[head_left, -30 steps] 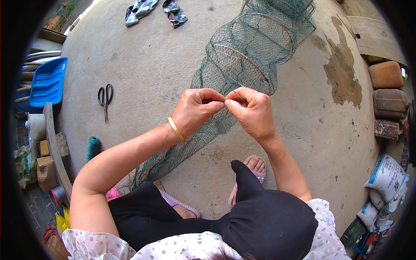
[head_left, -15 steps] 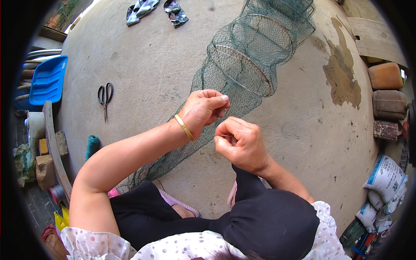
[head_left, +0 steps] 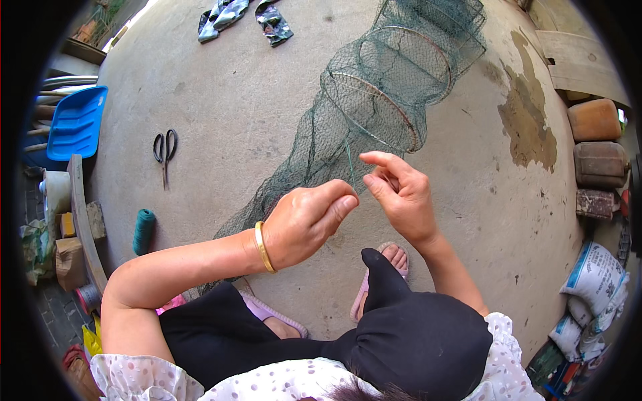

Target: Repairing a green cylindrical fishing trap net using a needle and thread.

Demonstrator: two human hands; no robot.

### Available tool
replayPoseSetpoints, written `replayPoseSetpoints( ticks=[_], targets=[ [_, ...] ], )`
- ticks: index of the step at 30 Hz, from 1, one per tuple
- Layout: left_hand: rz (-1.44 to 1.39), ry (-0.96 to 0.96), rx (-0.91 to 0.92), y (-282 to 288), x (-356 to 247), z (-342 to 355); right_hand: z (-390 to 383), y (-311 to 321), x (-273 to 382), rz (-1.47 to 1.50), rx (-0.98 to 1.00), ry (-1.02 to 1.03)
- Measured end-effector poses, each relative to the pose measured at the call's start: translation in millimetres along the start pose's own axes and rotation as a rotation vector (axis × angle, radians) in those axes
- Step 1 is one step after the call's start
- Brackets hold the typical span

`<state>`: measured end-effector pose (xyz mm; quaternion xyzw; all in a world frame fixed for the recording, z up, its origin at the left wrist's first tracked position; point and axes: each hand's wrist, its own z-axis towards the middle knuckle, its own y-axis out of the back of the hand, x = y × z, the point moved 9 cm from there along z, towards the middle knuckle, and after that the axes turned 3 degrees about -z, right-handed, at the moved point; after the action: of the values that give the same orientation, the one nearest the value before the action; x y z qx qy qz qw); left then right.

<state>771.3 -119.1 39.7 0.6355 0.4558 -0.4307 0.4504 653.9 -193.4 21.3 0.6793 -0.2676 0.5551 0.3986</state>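
L hand [head_left: 301,224] has come nearer, pinching green thread [head_left: 350,162] now stretched twd net [head_left: 378,107] (on floor [head_left: 227,127], far R to near L), & R hand [head_left: 406,202], fisted a sec ago, has thumb/index parted, so only L visibly has thread.

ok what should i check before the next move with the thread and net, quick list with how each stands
1. Green thread pinched in the left hand: ok.
2. Thread's upper end fastened to the net: cannot tell, too fine to see.
3. Right hand empty: cannot tell, palm hidden.
4. Net laid out on the floor: ok, ahead of the knees.
5. Scissors clear of the net: ok, well to its left.
6. Scissors in hand: not ok, lying on the floor.
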Motion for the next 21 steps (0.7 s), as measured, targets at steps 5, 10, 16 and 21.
replayPoseSetpoints(
  ticks=[5,10,16,21],
  targets=[
    [0.230,-0.266,0.006,-4.3,-37.0,-6.5,8.9,-18.9,37.7,-0.190,-0.007,0.568],
    [0.115,-0.434,0.239,-21.4,-81.5,-20.8,46.3,-13.2,6.2,-0.297,-0.027,0.441],
    [-0.072,-0.325,0.238,-19.7,-78.8,-23.8,59.0,-24.4,8.4,-0.285,0.013,0.428],
    [0.019,-0.303,0.307,-53.6,-62.2,-28.3,36.3,-19.4,6.7,-0.103,0.258,0.118]
  ],
)
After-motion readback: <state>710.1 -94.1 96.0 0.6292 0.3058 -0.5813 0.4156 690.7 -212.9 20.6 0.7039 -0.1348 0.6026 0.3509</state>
